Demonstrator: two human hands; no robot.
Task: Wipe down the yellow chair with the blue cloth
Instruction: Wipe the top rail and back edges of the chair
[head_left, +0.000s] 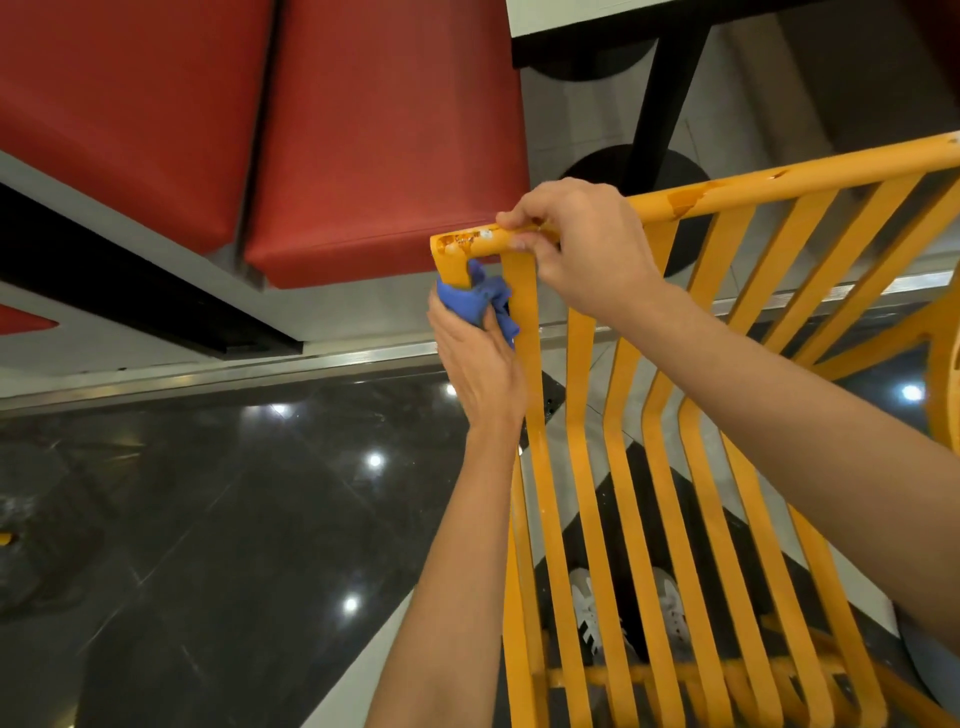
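Observation:
The yellow chair fills the right half of the view, a slatted metal frame tilted toward me, with chipped paint on its top rail. My right hand grips the top rail close to its left corner. Just below that corner my left hand holds the blue cloth bunched up and wrapped around the chair's left upright. Part of the cloth hangs loose between the upright and the first slat.
Red padded bench seats stand at the upper left, close to the chair's corner. A black table post on a round base rises behind the top rail. Glossy dark floor tiles lie at the left. My white shoes show through the slats.

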